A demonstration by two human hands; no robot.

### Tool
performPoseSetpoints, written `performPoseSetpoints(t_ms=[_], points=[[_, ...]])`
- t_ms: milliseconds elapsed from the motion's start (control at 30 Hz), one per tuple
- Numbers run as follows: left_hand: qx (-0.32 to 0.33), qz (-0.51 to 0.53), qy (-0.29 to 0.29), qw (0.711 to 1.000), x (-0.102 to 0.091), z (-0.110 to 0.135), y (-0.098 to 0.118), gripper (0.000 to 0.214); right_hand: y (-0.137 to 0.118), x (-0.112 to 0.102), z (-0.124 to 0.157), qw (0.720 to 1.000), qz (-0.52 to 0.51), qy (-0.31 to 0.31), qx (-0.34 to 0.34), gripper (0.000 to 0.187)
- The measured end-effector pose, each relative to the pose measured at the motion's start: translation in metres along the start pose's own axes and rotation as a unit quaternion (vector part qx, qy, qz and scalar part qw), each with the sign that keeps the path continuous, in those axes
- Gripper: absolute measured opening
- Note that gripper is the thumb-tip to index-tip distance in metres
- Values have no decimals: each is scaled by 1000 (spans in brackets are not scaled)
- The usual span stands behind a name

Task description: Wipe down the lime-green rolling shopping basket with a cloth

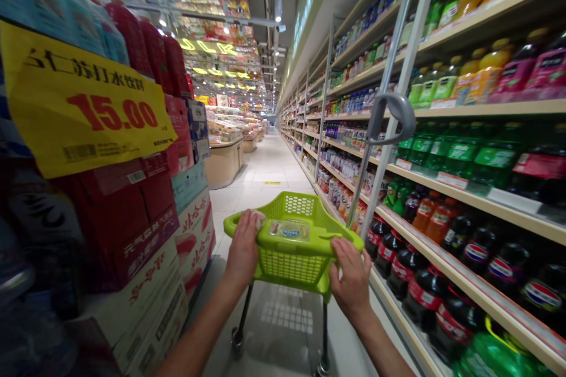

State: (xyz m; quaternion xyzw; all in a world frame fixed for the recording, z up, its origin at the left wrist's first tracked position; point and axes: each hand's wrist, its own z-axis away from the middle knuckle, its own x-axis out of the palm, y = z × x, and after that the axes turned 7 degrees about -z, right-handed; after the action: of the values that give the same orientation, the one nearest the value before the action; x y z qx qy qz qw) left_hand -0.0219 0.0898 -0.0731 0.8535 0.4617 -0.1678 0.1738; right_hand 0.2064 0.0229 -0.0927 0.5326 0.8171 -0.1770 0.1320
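A lime-green plastic shopping cart stands in front of me in the aisle, its perforated basket facing away from me. My left hand is closed over the left side of its handle. Something small, whitish and crumpled, perhaps a tissue, shows by that thumb. On the handle's right side, my right hand curls its fingers over the rim, thumb below. Between the hands, a clear-covered label is set into the handle. No goods can be seen in the visible part of the basket.
Stacked drink cartons and a yellow price sign crowd the left side. Shelves of bottled drinks line the right, with a grey hooked handle on a pole in front. Tiled floor runs ahead past display counters.
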Motion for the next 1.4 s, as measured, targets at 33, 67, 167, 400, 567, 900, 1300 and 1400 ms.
performPoseSetpoints(t_ms=[33, 67, 167, 400, 567, 900, 1300, 1400], points=[[-13, 0, -3, 1000, 1, 0, 0, 60, 2, -1, -1, 1000, -6, 7, 7, 39], [-9, 3, -9, 1000, 3, 1, 5, 60, 3, -1, -1, 1000, -13, 17, 16, 40], [63, 19, -19, 998, 14, 6, 46, 61, 8, -3, -5, 998, -39, 36, 43, 43], [101, 23, -28, 994, 24, 1, 82, 58, 43, -7, -20, 987, -74, 20, 140, 43], [140, 28, -44, 989, 40, 1, 113, 49, 51, -2, -17, 975, -140, 8, 174, 48], [208, -15, -72, 975, 18, -6, 81, 42, 43, -13, -7, 983, -124, 18, 133, 49], [204, -10, -54, 977, 20, 3, 98, 46, 25, -4, -6, 993, -77, 14, 90, 47], [185, -22, -36, 982, 10, 3, 70, 49, 29, -6, -6, 994, -67, 8, 85, 46]])
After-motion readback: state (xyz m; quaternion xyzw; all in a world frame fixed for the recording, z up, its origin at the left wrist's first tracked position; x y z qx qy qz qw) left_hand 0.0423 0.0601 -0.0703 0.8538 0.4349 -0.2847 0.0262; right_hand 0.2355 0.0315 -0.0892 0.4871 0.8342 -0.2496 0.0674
